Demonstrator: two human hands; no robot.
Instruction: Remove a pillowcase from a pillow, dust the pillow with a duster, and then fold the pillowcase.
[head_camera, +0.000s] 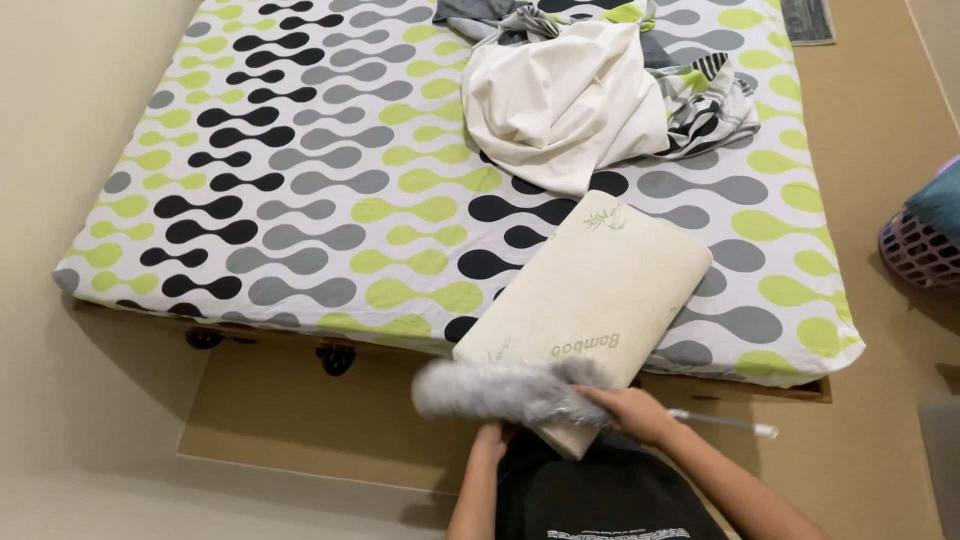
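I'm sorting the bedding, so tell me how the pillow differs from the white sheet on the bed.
The pillow is a firm, smooth rectangle; the white sheet is a crumpled, creased heap. The pillow lies at the near edge of the mattress, overhanging it, beside the right hand holding a grey duster; the sheet sits farther up, among patterned cloth. The pillow is cream with a small green print; the sheet is plain. Both are pale and rest on the mattress.

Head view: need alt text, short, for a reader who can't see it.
A person's right hand holds a fluffy grey duster at the near end of a cream pillow; the left hand is under the pillow's corner. The pillow lies on a patterned mattress beside crumpled bedding.
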